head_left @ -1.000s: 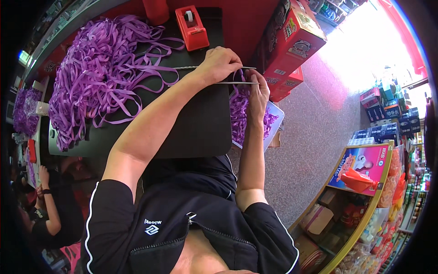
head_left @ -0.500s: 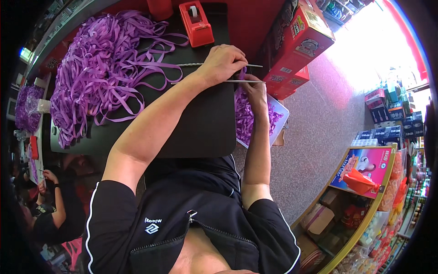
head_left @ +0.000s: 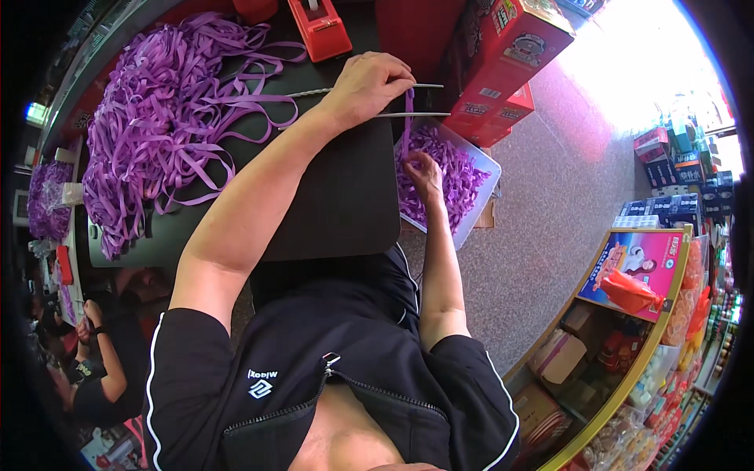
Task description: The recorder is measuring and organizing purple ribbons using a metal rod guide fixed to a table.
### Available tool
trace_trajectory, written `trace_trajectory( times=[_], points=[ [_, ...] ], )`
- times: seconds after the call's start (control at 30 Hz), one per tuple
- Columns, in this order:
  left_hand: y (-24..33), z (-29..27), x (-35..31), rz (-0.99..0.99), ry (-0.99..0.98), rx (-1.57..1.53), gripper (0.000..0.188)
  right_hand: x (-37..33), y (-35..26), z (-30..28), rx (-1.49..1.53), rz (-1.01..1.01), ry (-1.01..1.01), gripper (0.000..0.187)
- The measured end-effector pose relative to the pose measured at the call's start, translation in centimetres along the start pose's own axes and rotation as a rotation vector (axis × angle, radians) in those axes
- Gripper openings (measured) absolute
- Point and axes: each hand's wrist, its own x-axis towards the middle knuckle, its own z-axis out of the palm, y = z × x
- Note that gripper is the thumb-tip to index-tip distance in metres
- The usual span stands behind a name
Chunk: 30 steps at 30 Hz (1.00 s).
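At the far right corner of the dark table, my left hand (head_left: 369,85) is closed, its fingertips pinching the top of a purple ribbon (head_left: 408,129) beside a thin metal rod (head_left: 428,85). A second metal rod (head_left: 420,115) runs roughly parallel, nearer to me, and the ribbon crosses it. Lower down, my right hand (head_left: 425,176) pinches the ribbon's lower part over a pale bin (head_left: 488,200), which holds many short purple ribbon pieces (head_left: 463,177). A large tangled heap of purple ribbon (head_left: 153,118) covers the table's left side, with loops reaching toward my left forearm.
A red tape dispenser (head_left: 321,31) stands at the table's far edge. Red cartons (head_left: 503,59) are stacked beyond the bin. To the right is a shop shelf (head_left: 628,337) with packaged goods. Another person (head_left: 102,353) works at the lower left, near more purple ribbon (head_left: 49,200).
My right hand has come down and toward me from the rods, drawing the ribbon out straight. My left hand stays by the far rod. The whole view has shifted slightly.
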Motion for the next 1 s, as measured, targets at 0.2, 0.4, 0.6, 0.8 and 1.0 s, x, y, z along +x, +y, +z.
trace_trajectory(
  times=[0.2, 0.4, 0.6, 0.8, 1.0],
  points=[
    [0.3, -0.1, 0.1, 0.001, -0.01, 0.011, 0.019, -1.5, 0.0, -0.5, 0.246, -0.118, 0.293, 0.014],
    [-0.2, -0.1, -0.1, -0.001, -0.005, 0.014, 0.02, -1.2, -4.3, -3.0, 0.41, -0.236, 0.436, 0.011],
    [0.3, -0.1, 0.2, -0.003, -0.009, 0.019, 0.02, 1.2, -2.4, -4.1, 0.51, 0.047, 0.54, 0.015],
    [0.3, 0.0, 0.3, 0.02, -0.016, 0.013, 0.02, 0.9, 1.0, -1.2, -0.087, 0.039, 0.413, 0.022],
    [0.0, -0.1, 0.1, 0.003, -0.029, 0.022, 0.021, 0.7, 2.5, 2.0, -0.077, 0.196, 0.32, 0.025]
  ],
)
